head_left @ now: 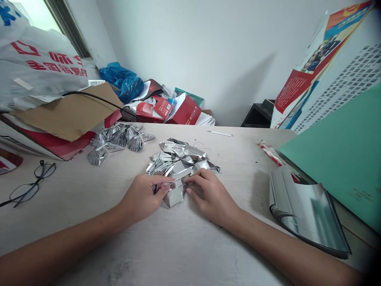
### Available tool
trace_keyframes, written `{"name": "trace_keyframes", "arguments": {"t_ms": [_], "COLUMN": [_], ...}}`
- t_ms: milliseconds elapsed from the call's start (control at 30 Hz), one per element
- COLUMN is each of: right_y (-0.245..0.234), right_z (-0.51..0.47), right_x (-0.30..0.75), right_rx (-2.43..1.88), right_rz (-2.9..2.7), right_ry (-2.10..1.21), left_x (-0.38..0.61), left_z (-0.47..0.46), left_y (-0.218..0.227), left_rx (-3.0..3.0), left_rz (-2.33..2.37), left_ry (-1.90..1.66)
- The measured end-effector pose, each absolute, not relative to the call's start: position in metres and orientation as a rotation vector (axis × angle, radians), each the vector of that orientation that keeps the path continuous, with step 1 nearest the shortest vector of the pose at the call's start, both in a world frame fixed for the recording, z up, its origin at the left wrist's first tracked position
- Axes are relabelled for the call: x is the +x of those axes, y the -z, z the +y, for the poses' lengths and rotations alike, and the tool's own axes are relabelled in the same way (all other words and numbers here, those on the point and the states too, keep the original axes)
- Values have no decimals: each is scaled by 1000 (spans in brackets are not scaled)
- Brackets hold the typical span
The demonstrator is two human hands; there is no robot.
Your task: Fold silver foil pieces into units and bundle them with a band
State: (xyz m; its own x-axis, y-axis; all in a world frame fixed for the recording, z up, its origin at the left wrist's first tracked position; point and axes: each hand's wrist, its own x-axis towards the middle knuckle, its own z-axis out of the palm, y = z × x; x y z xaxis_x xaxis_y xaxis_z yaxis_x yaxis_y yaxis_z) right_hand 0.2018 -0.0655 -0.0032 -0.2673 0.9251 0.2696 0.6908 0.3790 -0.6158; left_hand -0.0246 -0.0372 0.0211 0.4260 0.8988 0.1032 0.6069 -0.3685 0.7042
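A folded piece of silver foil paper [174, 195] lies on the pale table [178, 246] between my two hands. My left hand [143, 198] pinches its left side with curled fingers. My right hand [208, 194] presses and pinches its right side. Just behind it sits a loose pile of folded silver pieces [183, 159]. Farther back on the left lies a group of pleated silver fan shapes [119, 141].
Black-framed glasses [28, 186] lie at the left. A cardboard box [68, 115] with a black cable, a printed plastic bag [38, 67] and red boxes [178, 109] crowd the back. A stack of silver sheets [306, 210] and a green board [342, 159] are at the right.
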Motion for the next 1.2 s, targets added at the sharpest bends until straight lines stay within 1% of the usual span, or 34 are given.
{"name": "trace_keyframes", "arguments": {"t_ms": [233,367,467,567,667,733,800,933,1067,1200], "right_y": [-6,-6,-6,-8,-9,-8,-8,-8,-8,-7], "right_z": [-66,-65,-64,-63,-63,-64,-66,-75,-86,-89], "right_x": [201,202,202,202,203,203,200,188,180,184], "right_rx": [-1349,-1337,-1314,-1340,-1371,-1322,-1243,-1126,-1101,-1017], "right_rz": [-2111,-2124,-2118,-2009,-1771,-1584,-1390,-1122,-1203,-1417], "right_ry": [-655,-673,-685,-772,-882,-885,-886,-1079,-1185,-1096], "left_x": [-25,-27,-29,-29,-27,-23,-19,-8,0,-3], "left_z": [-37,-37,-36,-34,-34,-36,-41,-55,-65,-62], "left_y": [-10,-3,-5,-13,-20,-24,-27,-31,-31,-29], "left_rx": [2248,2286,2280,2271,2087,1941,1827,1694,1644,1552], "left_rz": [1215,1150,1153,1362,1504,1527,1522,1424,1295,1184], "left_ry": [-740,-808,-1018,-1338,-1509,-1473,-1326,-1014,-913,-901]}}
